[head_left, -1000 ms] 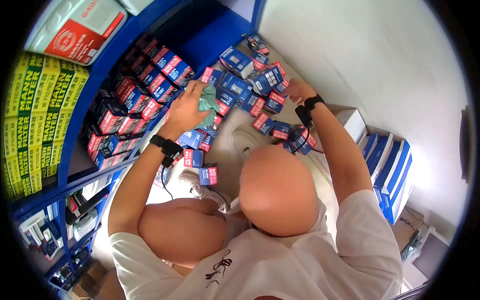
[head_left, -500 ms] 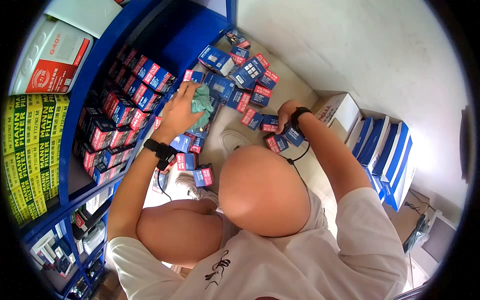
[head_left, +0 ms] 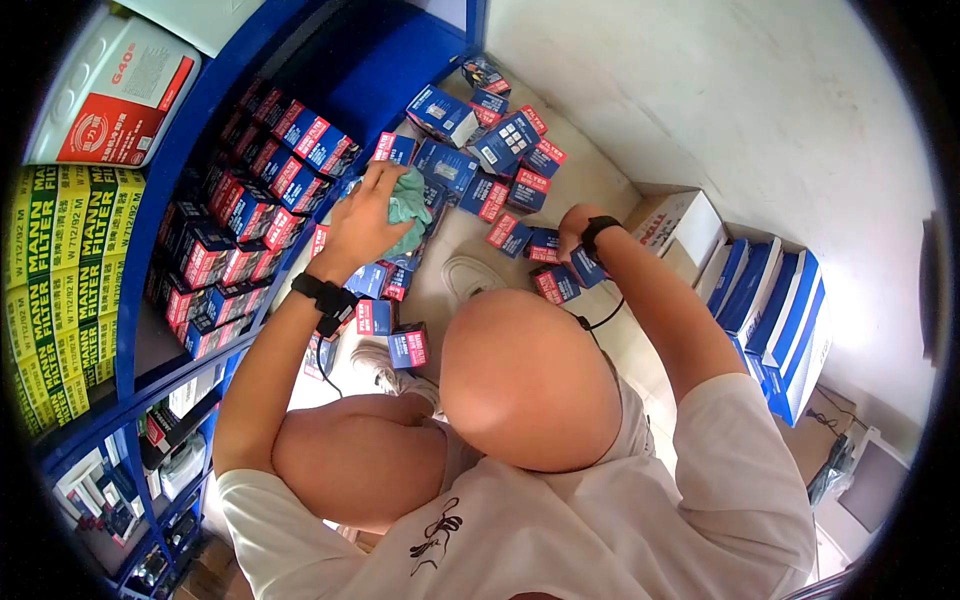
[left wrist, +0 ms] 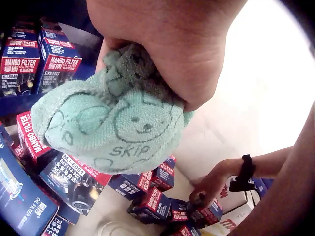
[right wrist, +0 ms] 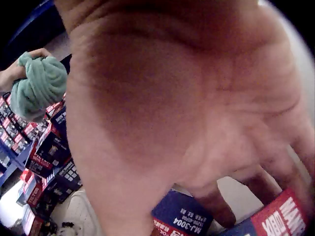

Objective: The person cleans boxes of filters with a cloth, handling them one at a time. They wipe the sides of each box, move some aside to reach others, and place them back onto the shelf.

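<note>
A green cloth (head_left: 407, 210) with a printed face (left wrist: 142, 123) is bunched in the left hand (head_left: 365, 222), whose fingers curl round it above the filter boxes beside the shelf. On the floor at the right end of the scattered boxes, the right hand (head_left: 575, 232) has its fingers around a blue and red box (head_left: 585, 268). Seen from the right wrist, fingers (right wrist: 221, 209) bend down against a box marked MJ-3004 (right wrist: 182, 214); another box (right wrist: 280, 216) lies beside it.
Stacked filter boxes (head_left: 240, 205) fill the blue shelf (head_left: 150, 200) at left. Yellow-green boxes (head_left: 70, 240) and a white jug (head_left: 120, 95) stand farther left. Open cartons (head_left: 685, 225) line the right wall. A shoe (head_left: 470, 275) is between the knees and the boxes.
The right hand has come down and toward the body, from the upper boxes to the box at the right end. The left hand still grips the cloth. The head view has shifted.
</note>
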The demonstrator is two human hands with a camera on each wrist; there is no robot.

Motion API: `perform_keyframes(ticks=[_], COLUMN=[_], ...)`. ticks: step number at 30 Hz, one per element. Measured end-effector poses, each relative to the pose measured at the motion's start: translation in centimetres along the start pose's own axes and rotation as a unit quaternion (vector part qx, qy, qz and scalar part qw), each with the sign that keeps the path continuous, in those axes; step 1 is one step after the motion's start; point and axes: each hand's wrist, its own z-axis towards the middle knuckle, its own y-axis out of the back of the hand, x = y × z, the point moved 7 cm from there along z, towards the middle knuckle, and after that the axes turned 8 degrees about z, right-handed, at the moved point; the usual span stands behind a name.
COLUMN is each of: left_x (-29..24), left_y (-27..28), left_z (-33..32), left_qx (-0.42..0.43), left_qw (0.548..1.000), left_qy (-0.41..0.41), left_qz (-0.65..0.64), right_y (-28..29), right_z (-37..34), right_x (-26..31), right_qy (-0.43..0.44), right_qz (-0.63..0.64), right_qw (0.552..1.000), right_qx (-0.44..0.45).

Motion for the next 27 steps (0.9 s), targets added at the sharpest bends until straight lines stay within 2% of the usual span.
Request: perform_keyframes(ticks=[1, 5, 7, 8, 9, 11, 12, 13, 15, 17, 20, 21, 24, 26, 27], left_x=[-0.1, -0.2, 0.0, 0.3, 0.6, 1.3, 1.4, 1.6, 1.3, 1.0, 0.1, 0.0, -0.8, -1.8, -2.2], left_y=[-0.1, 0.2, 0.8, 0.8, 1.0, 1.0, 1.0, 1.1, 1.0, 0.8, 0.1, -0.2, -1.0, -0.5, -0.4], left_z=[-0.1, -0.2, -0.3, -0.3, -0.3, -0.6, -0.7, -0.8, -1.2, -1.3, -1.1, -0.9, 0.0, 0.9, 1.2], left_qx=[0.006, 0.011, -0.01, -0.012, -0.023, -0.034, -0.033, -0.031, -0.021, -0.011, 0.021, 0.023, 0.036, 0.041, 0.043], left_qw=[1.0, 1.0, 1.0, 1.0, 1.0, 0.999, 0.999, 0.999, 0.999, 0.999, 0.999, 0.999, 0.998, 0.998, 0.998], left_qy=[0.0, 0.013, 0.014, 0.015, 0.018, 0.025, 0.03, 0.034, 0.038, 0.042, 0.035, 0.036, 0.003, 0.006, 0.013], left_qz=[-0.004, -0.01, -0.013, -0.013, -0.008, -0.003, -0.001, 0.001, -0.001, 0.0, 0.019, 0.022, 0.044, 0.041, 0.036], right_y=[0.9, 3.2, 5.9, 6.9, 7.9, 8.8, 8.8, 8.9, 9.3, 8.8, 8.6, 8.5, 8.6, 8.6, 8.8], right_z=[-0.2, -0.1, -4.1, -3.0, -2.5, -1.5, -3.0, -2.7, -1.7, 0.0, 2.4, 2.0, 1.8, 3.8, 3.9], right_x=[-0.3, -0.9, 1.0, 1.3, 1.3, 2.1, 3.5, 4.2, 5.8, 7.0, 7.6, 7.8, 7.2, 5.5, 4.5], right_qy=[-0.001, 0.001, -0.005, 0.032, 0.033, 0.078, 0.134, 0.135, 0.152, 0.157, 0.158, 0.161, 0.149, 0.139, 0.137], right_qz=[0.002, 0.064, 0.098, 0.074, 0.071, 0.247, 0.341, 0.339, 0.412, 0.416, 0.392, 0.394, 0.455, 0.566, 0.57], right_qw=[0.997, 0.993, 0.989, 0.991, 0.991, 0.963, 0.93, 0.931, 0.898, 0.895, 0.901, 0.899, 0.869, 0.789, 0.787], right_qx=[-0.075, -0.101, -0.11, -0.11, -0.111, -0.074, -0.013, -0.013, -0.024, -0.03, -0.101, -0.1, -0.126, -0.193, -0.193])
